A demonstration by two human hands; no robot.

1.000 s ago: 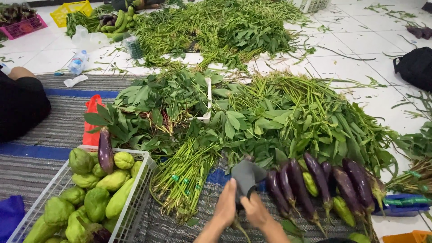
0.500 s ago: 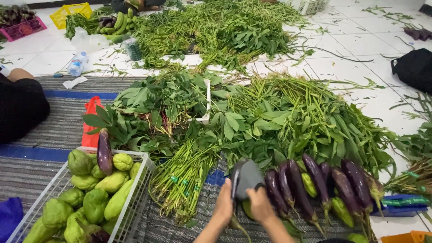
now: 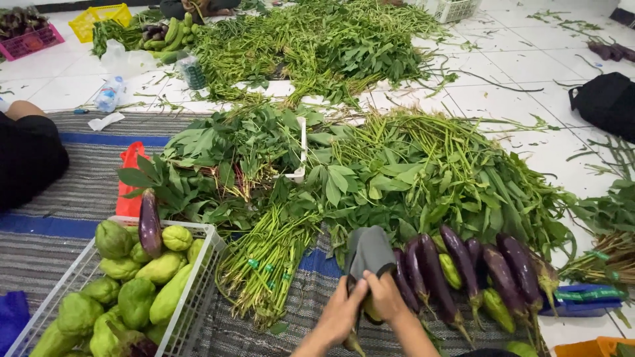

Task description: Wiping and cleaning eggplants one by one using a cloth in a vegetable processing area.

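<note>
Change since a second ago: both hands have shifted a little left and lower along the front edge, and the grey cloth [image 3: 368, 252] now stands taller, draped over the top of a purple eggplant instead of bunched between the palms.
Left hand [image 3: 340, 311]: fingers curled shut around the lower edge of the grey cloth and whatever it wraps; thumb tucked beside the other hand.
Right hand [image 3: 385, 296]: fingers closed on the same cloth from the right side, touching the left hand; a bit of yellow-green shows under the palm, too hidden to tell what it is.
Held thing: the cloth sits at the left end of the eggplant row [image 3: 463, 264], just beside the nearest dark purple one, above the striped mat [image 3: 59, 192].
Eggplant row: long purple eggplants lie side by side, stems toward the person, with a few small green ones between them.
Left of the hands: a bundle of green stalks [image 3: 264, 264] tied with green bands, lying between the hands and the white basket [image 3: 202, 264].
Basket: holds green squash [image 3: 135, 301] and one purple eggplant standing on top.
Behind: heaps of leafy greens [image 3: 397, 172] cover the mat and the white tiled floor [image 3: 516, 92].
Far left: another person's dark sleeve [image 3: 26, 158].
Far right: a black bag [image 3: 605, 102] on the tiles.
</note>
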